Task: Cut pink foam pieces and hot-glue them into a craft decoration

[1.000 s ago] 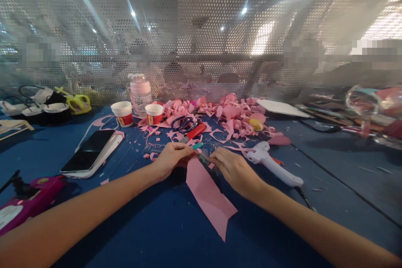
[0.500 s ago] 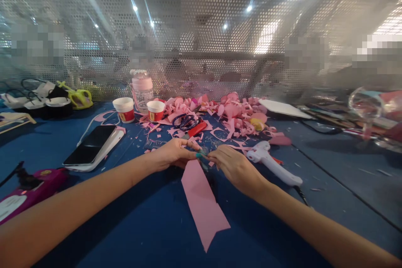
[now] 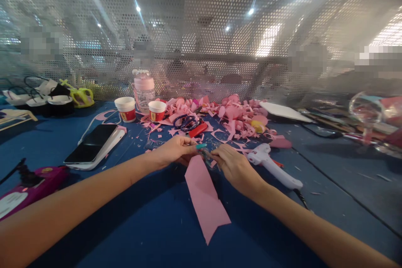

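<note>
A pink paper strip [image 3: 205,201] with a notched lower end hangs down toward me over the blue table. My left hand [image 3: 174,150] is closed in a pinch at the strip's upper end. A long teal nail shows at its thumb. Close beside it, my right hand [image 3: 235,167] has its fingers pressed together. What lies in those fingertips is too small and partly hidden to name. Something clear and shiny [image 3: 206,157] shows between the two hands. A white glue gun [image 3: 273,165] lies just right of my right hand.
Behind my hands lie dark-handled scissors [image 3: 190,122], a red-handled cutter [image 3: 197,130] and heaped pink paper scraps [image 3: 232,113]. Paper cups [image 3: 125,109] and a bottle [image 3: 144,92] stand back left. A phone [image 3: 91,144] and purple power strip [image 3: 34,184] lie left; a perforated screen [image 3: 194,42] rises behind.
My left fingers have shifted, so the teal nail now shows at full length. The strip's lower tip has risen slightly. My right hand has moved little.
</note>
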`<state>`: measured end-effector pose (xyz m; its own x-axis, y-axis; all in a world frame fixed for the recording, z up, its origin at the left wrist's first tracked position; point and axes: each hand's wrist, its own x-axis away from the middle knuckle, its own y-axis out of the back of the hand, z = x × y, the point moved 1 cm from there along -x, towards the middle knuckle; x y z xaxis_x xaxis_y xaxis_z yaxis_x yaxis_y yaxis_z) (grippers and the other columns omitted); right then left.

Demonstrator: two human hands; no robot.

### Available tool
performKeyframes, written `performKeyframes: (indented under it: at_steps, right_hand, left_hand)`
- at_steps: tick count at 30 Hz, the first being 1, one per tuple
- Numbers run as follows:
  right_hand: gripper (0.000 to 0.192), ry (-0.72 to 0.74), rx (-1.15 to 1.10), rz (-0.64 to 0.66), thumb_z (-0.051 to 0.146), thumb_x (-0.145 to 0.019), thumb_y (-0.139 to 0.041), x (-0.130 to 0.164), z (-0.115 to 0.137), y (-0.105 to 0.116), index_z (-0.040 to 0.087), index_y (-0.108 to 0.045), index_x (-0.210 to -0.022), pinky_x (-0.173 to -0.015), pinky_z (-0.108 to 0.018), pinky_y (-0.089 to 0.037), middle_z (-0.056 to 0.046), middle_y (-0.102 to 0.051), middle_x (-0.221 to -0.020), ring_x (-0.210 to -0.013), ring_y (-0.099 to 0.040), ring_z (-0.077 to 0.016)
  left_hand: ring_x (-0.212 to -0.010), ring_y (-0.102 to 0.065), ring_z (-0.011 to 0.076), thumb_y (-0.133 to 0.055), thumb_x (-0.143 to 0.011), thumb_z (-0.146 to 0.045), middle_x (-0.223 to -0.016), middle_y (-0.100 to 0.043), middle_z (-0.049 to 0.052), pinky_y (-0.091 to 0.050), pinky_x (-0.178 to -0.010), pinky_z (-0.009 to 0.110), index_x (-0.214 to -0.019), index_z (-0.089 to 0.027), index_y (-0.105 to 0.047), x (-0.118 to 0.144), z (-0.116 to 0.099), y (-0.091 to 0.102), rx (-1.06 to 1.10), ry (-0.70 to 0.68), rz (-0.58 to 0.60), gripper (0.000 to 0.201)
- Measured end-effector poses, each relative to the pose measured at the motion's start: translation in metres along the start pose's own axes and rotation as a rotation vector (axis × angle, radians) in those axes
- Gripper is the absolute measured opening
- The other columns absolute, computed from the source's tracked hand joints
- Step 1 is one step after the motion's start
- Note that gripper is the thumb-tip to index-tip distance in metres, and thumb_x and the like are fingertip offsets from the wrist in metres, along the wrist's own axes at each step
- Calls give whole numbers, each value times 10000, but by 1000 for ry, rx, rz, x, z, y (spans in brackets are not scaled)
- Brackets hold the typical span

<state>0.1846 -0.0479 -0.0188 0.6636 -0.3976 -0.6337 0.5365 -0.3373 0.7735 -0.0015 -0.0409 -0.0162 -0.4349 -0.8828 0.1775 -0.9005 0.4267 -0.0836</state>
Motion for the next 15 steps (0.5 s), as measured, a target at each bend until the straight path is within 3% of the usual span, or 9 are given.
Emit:
performKeyframes:
  at_steps: [5, 9, 12, 15]
  right_hand:
    - [244, -142, -68, -2, 155, -875, -360, 2, -5, -1, 181, -463, -655, -550, -260, -399, -31, -512, -620, -602, -491, -154]
    - [222, -312, -223, 42, 171, -865, -393, 3, -7, -2, 179, -476, -659, -561, -238, -383, -15, -513, -629, -594, -497, -131]
    - [210, -349, -312, 75, 210, -854, -425, 3, -8, 0, 175, -517, -668, -572, -229, -376, -10, -523, -641, -608, -500, -125]
    - [233, -444, -333, 57, 266, -849, -434, 2, -9, 3, 172, -544, -667, -553, -230, -363, 0, -510, -602, -569, -480, -119]
  left_hand:
    - [-661, -574, 108, -799, -466, -131, -802, -595, 34, -469, -611, 249, -1017, -131, -526, 0, -3, 2, -121, -95, 69, 614]
    - [-603, -594, 113, -774, -481, -86, -935, -572, 90, -485, -579, 281, -1127, -147, -425, 2, 0, 3, -172, -85, 116, 736]
    - [-585, -610, 96, -761, -501, -76, -1204, -432, 165, -491, -558, 271, -1275, -262, -253, 5, -1, 3, -199, -155, 148, 945]
    - [-608, -617, 97, -759, -509, -78, -1303, -306, 173, -507, -546, 281, -1317, -408, -36, 6, -1, 2, -193, -248, 149, 1134]
